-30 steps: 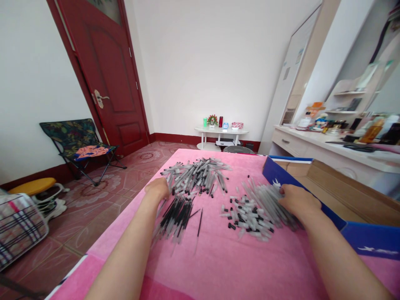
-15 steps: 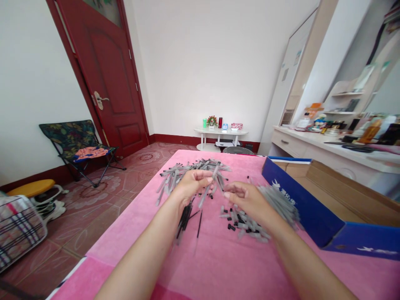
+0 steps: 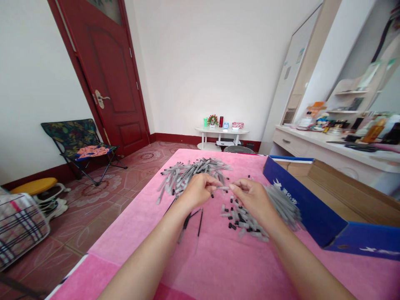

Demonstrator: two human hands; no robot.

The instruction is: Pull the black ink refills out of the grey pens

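Observation:
My left hand (image 3: 201,189) is closed, thumb and fingers pinching a translucent grey pen barrel (image 3: 222,188) that lies level between my hands. My right hand (image 3: 248,191) pinches the other end of the barrel; whether a small part sits in those fingertips is hidden. Beyond my left hand spreads a pile of grey pen barrels (image 3: 175,179). Below that wrist lie thin black refills (image 3: 200,223), partly covered by my forearm. Clear and black pen caps (image 3: 245,223) are heaped under my right hand. Right of this hand lies a stack of translucent pens (image 3: 284,206).
A pink cloth (image 3: 218,258) covers the table. The open blue cardboard box (image 3: 306,204) stands on its right side. Farther right is a dresser (image 3: 300,141) with bottles. A folding chair (image 3: 75,137) stands on the floor at left, near a red door (image 3: 106,75).
The pen barrel, upright and tilted in my left hand before, now lies level. My right hand has moved up and closed on its end, and my left hand has turned inward.

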